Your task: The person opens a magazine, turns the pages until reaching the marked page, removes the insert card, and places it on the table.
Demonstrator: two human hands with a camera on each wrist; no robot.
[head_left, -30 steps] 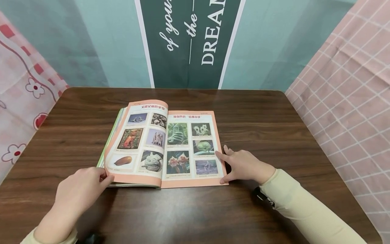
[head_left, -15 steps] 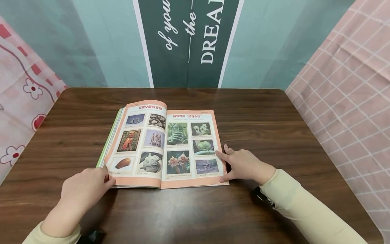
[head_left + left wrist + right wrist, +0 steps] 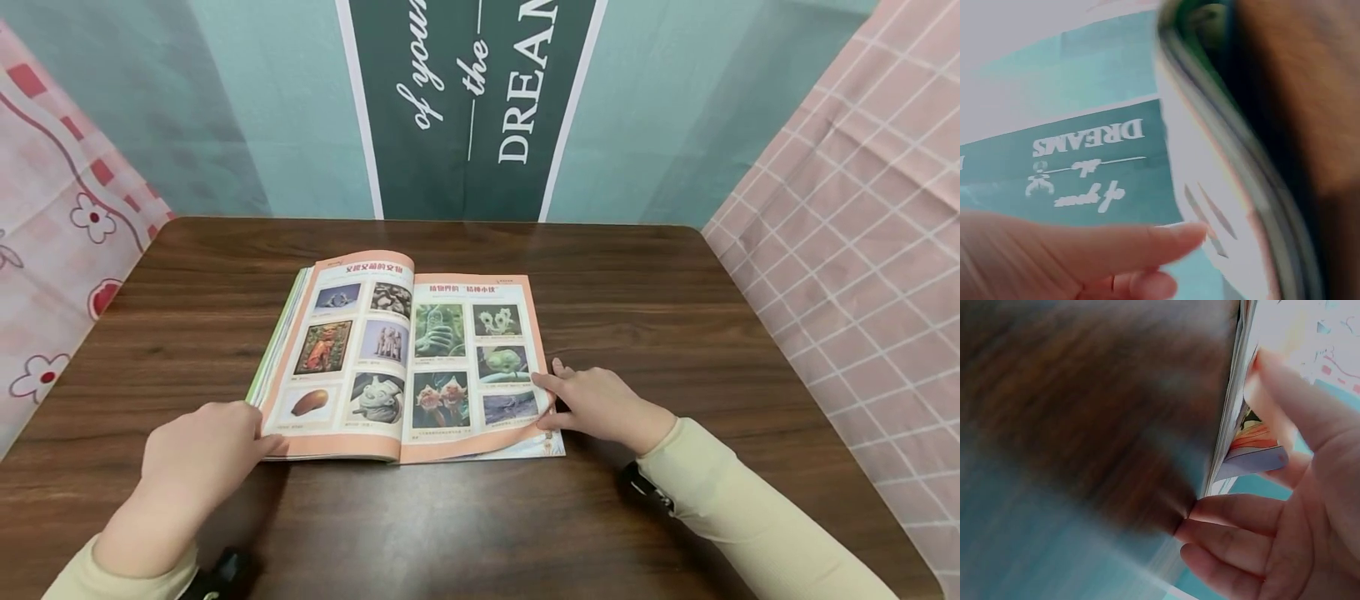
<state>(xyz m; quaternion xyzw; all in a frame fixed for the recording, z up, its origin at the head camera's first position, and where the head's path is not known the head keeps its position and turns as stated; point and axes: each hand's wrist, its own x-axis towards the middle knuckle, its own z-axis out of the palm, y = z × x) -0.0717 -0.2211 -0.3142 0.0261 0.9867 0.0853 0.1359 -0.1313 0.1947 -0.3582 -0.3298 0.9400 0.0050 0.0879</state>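
An open magazine (image 3: 407, 367) with peach-bordered pages of photos lies on the brown table. At its lower left corner my left hand (image 3: 202, 450) grips the stacked pages, thumb on top; the other fingers are mostly hidden in the head view. In the left wrist view the left thumb (image 3: 1166, 242) touches the page near the edge. My right hand (image 3: 603, 406) pinches the lower right corner of the right page (image 3: 480, 440), which is bent up off the page below. The right wrist view shows the lifted page (image 3: 1272, 419) by the right thumb, with other fingertips down on the table.
The wooden table (image 3: 637, 300) extends around the magazine. A teal cloth (image 3: 637, 108) with white lettering hangs behind it. Flowered cloth (image 3: 67, 208) is at the left and pink checked cloth (image 3: 862, 208) at the right. A dark band (image 3: 647, 490) is on the right wrist.
The right page's lower corner has come up and curls leftward, baring the page beneath. My right thumb has moved up slightly. The left page, loosely raised at its corner earlier, now lies against the stack.
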